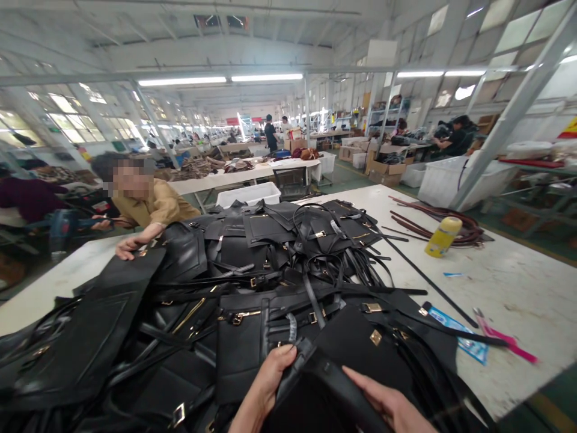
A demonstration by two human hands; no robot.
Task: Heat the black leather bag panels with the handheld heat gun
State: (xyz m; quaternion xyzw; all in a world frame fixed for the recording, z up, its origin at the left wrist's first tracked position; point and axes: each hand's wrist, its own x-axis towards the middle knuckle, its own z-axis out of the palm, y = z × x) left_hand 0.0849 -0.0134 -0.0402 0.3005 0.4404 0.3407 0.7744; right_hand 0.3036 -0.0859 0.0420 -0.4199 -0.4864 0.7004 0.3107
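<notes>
In the head view, my left hand [273, 376] grips the edge of a black leather bag piece [315, 385] at the bottom, thumb on top. My right hand [390, 400] lies against that piece's right side, one digit stretched along a thick folded edge; its other fingers are hidden. Just beyond is a flat black panel [347, 337] with gold-coloured fittings. Around my hands lies a heap of black bag parts [243, 325] with straps, buckles and zips.
A co-worker's hand [130, 245] rests on the heap at left; their other hand holds a blue power tool [63, 228]. On the white table [532, 270] at right are a yellow bottle [443, 236], brown straps [469, 231], a blue packet [464, 340] and a pink-handled tool [509, 343].
</notes>
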